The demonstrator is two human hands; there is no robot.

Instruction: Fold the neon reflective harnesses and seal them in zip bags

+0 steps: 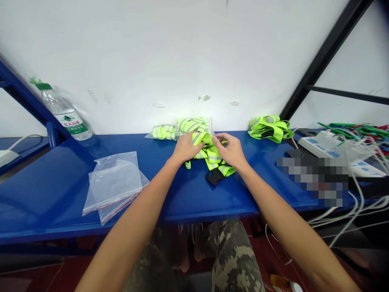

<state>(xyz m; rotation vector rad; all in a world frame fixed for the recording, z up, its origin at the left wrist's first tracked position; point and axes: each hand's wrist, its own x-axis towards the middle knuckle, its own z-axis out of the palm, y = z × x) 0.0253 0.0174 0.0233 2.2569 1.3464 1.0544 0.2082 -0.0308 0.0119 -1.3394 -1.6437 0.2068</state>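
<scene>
A neon-yellow reflective strap (214, 156) with grey stripes lies bunched on the blue table, several loops overlapping. My left hand (187, 147) grips it from the left, fingers curled round a fold. From the right, my right hand (228, 149) pinches another part of the band between thumb and fingers. The strap's black plastic buckle (214, 177) rests on the tabletop just below the hands. Behind them, against the wall, sit similar yellow straps in clear bags (163, 132), partly hidden by my left hand.
Clear zip bags (114, 182) lie stacked at left, near a water bottle (68, 113) by the wall. Another yellow strap bundle (270, 128) sits at back right. Power strips (322, 145), white cables (358, 202) and a blurred-out object (316, 174) occupy the right end.
</scene>
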